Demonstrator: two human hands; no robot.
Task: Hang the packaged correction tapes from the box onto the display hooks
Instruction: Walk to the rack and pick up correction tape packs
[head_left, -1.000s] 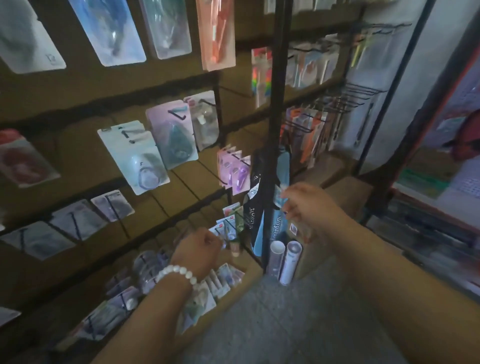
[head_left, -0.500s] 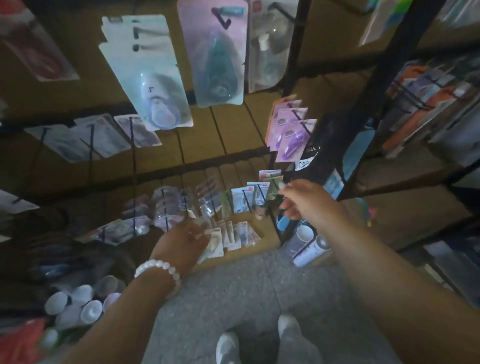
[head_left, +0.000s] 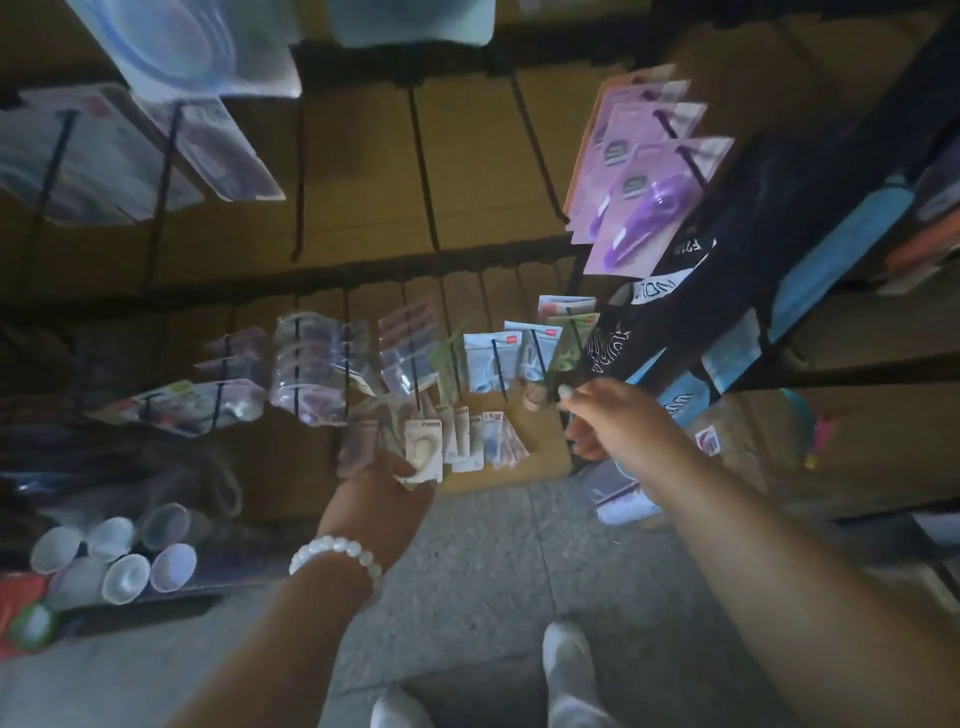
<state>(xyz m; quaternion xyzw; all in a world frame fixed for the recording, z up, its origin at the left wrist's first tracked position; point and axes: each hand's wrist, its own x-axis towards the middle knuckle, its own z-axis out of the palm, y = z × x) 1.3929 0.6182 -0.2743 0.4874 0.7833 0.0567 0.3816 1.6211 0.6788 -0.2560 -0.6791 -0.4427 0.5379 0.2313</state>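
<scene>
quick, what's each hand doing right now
Left hand: gripping a few packaged tapes low by the display.
Right hand: fingers pinched at a hanging green packet; an actual hold cannot be told.

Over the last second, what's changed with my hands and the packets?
The view tipped downward, so the floor and shoes now show. The left hand went from reaching into the low packets to holding a small bunch of packets, fingers curled round them. The right hand stayed up by the green packet on the low hooks, fingertips at its lower edge. The purple packets hang as before.
</scene>
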